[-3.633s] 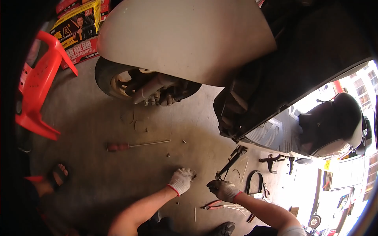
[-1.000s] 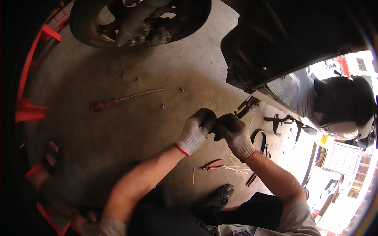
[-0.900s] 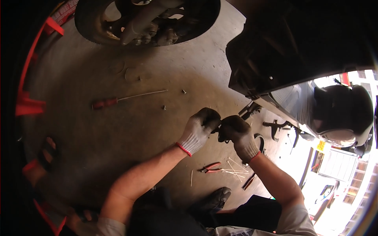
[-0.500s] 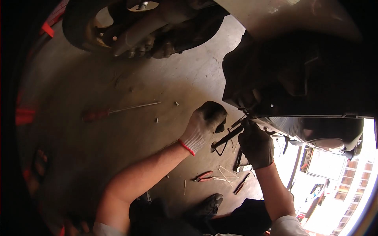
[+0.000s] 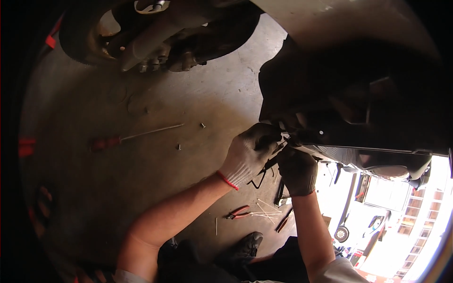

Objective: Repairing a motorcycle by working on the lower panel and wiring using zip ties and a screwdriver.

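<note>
Deep shadow under the panel (image 5: 339, 101), 2 o'clock from the left hand (image 5: 252, 150) and right hand (image 5: 298, 170), could cause a slip. Both curl narrow; whether they hold anything, I cannot tell. The stand (image 5: 270, 163) crowds them at 7 o'clock, pliers (image 5: 241, 214) beyond; two screws (image 5: 203, 125) lie at 9, screwdriver (image 5: 107, 142) farther out.

Dim, brownish-grey floor (image 5: 108, 188), with glaring daylight (image 5: 336, 200) and paned windows (image 5: 414, 203) toward the right edge.
</note>
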